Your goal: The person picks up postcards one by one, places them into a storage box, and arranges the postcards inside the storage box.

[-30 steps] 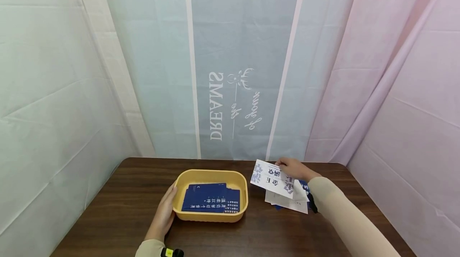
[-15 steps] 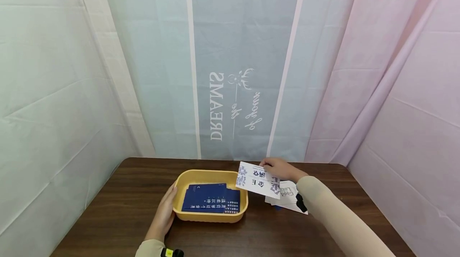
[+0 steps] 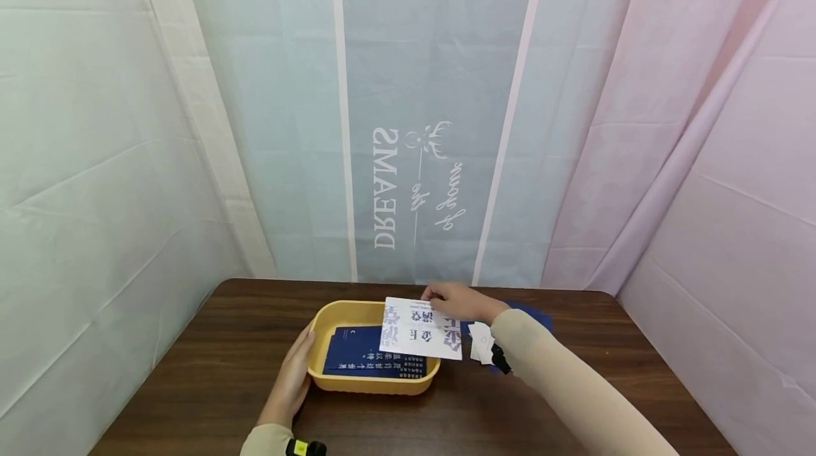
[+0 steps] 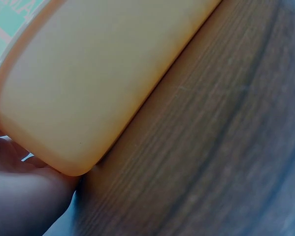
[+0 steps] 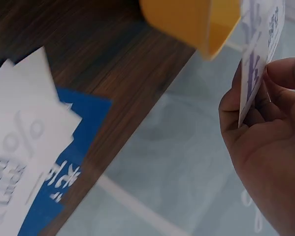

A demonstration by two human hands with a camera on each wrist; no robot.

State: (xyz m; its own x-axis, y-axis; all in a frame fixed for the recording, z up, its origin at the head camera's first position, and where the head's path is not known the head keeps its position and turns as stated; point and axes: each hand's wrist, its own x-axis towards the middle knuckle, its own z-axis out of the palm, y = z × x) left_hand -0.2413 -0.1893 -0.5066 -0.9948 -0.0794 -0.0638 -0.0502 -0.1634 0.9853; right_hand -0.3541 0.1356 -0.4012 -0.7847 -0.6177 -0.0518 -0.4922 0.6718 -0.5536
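My right hand (image 3: 455, 300) pinches a white card (image 3: 421, 328) with purple print along its edge, thumb on one side and fingers on the other in the right wrist view. The card hangs over the right part of a yellow plastic basket (image 3: 372, 386). Dark blue cards (image 3: 357, 346) lie inside the basket, partly hidden under the white card. My left hand (image 3: 290, 374) rests along the basket's left outer wall with its fingers extended. In the left wrist view that hand (image 4: 29, 191) touches the basket wall (image 4: 83, 93) near a corner.
Right of the basket, white cards (image 5: 24, 142) lie over blue cards (image 5: 83, 110) on the dark wooden table (image 3: 210, 385), partly covered by my right forearm in the head view. A printed curtain (image 3: 440, 52) hangs behind the table's far edge.
My right hand has carried the white card leftward from the pile on the right to above the basket. My left hand and the basket have stayed in place.
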